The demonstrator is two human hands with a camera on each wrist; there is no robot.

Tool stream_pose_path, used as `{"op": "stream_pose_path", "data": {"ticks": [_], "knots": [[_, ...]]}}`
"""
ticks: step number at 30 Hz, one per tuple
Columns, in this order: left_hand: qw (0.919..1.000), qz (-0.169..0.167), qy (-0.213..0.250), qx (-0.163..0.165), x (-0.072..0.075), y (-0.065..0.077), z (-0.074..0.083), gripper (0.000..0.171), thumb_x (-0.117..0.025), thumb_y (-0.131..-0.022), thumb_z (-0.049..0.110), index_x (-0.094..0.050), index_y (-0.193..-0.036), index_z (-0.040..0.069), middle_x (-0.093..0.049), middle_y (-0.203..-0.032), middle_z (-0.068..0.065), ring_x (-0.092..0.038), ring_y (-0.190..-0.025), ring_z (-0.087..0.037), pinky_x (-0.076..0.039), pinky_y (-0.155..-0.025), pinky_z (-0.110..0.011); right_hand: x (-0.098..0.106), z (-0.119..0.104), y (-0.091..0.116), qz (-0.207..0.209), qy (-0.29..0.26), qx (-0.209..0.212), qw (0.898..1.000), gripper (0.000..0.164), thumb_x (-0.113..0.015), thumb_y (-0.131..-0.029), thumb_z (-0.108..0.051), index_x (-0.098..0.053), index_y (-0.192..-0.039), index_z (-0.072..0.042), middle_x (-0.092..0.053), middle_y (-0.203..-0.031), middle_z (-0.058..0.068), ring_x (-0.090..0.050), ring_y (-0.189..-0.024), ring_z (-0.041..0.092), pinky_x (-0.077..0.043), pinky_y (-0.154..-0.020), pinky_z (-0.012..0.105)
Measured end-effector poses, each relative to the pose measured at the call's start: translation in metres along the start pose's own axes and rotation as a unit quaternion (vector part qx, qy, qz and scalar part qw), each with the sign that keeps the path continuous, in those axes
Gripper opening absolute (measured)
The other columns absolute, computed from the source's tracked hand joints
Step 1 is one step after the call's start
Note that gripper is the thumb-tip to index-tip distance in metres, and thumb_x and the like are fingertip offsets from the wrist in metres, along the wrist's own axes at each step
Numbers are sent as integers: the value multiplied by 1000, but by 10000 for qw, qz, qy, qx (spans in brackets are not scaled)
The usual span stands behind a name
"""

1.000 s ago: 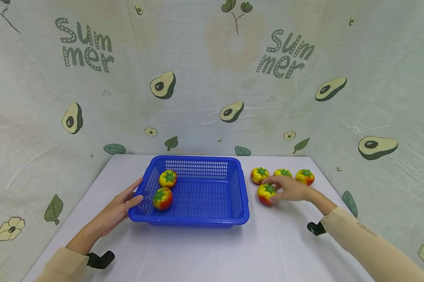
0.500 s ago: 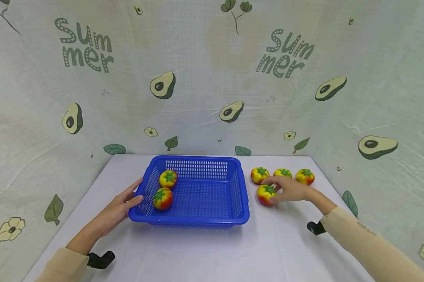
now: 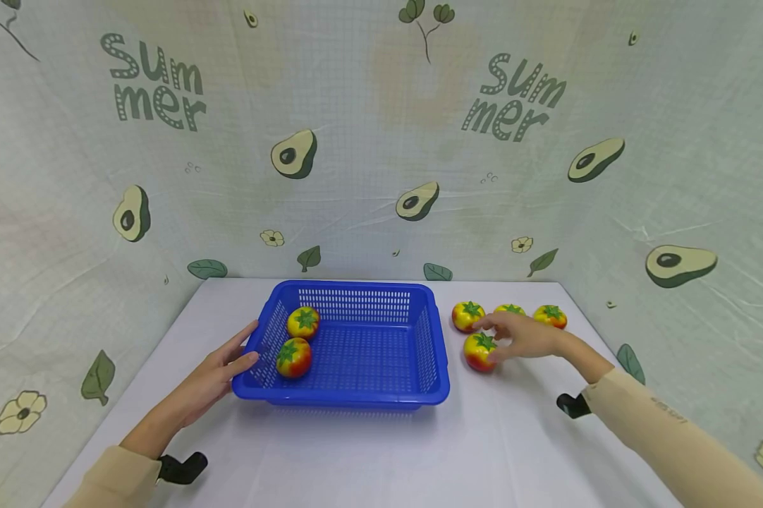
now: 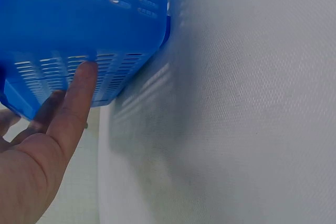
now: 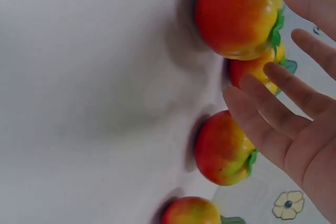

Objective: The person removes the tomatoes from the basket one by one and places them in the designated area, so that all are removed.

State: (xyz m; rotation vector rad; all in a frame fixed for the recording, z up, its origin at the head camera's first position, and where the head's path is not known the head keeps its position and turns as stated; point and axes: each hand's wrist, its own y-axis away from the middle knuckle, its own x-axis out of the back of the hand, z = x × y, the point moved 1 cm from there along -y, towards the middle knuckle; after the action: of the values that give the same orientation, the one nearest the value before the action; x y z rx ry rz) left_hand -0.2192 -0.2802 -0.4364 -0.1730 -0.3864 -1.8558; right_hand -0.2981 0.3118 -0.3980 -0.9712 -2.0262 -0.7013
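Note:
My left hand (image 3: pixel 211 379) rests against the left side of a blue plastic basket (image 3: pixel 356 395), fingers extended. In the left wrist view one finger lies straight along the slotted wall. Inside the basket, at its left end, are two red-and-yellow persimmon-like fruits with green leafy tops, a rear one (image 3: pixel 303 322) and a front one (image 3: pixel 294 358). Beside a similar fruit (image 3: pixel 479 353) on the table is my right hand (image 3: pixel 524 335). Its fingers are spread around that fruit (image 5: pixel 236 17) without gripping; the right wrist view shows the palm facing it.
Behind the right hand stand three more such fruits in a row: left (image 3: pixel 467 317), middle (image 3: pixel 510 309), partly hidden by the hand, and right (image 3: pixel 551 316). The white table (image 3: pixel 381 458) backs onto a patterned cloth (image 3: pixel 356 233), which also hangs at both sides.
My right hand has loosened and shifted slightly right, its thumb and fingers spreading from the near fruit. The left hand, basket and fruits look unmoved.

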Motion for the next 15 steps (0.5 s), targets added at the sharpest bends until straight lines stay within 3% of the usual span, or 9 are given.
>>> {"op": "stream_pose_path", "data": {"ticks": [7, 15], "knots": [[10000, -18, 17, -4, 1, -1, -1, 78, -50, -113, 38, -1, -173, 29, -7, -173, -34, -30, -152, -59, -44, -114, -64, 28, -28, -3, 348, 460, 137, 9982, 59, -82, -95, -27, -60, -146, -7, -61, -142, 20, -59, -129, 43, -54, -104, 63], [10000, -32, 13, -4, 0, 0, 0, 78, -50, -113, 37, -1, -173, 29, -7, -172, -34, -30, -151, -60, -47, -112, -63, 54, -84, -26, 583, 824, 616, 9930, 58, -84, -93, -23, -62, -146, -15, -61, -146, 14, -59, -130, 37, -57, -102, 59]]}}
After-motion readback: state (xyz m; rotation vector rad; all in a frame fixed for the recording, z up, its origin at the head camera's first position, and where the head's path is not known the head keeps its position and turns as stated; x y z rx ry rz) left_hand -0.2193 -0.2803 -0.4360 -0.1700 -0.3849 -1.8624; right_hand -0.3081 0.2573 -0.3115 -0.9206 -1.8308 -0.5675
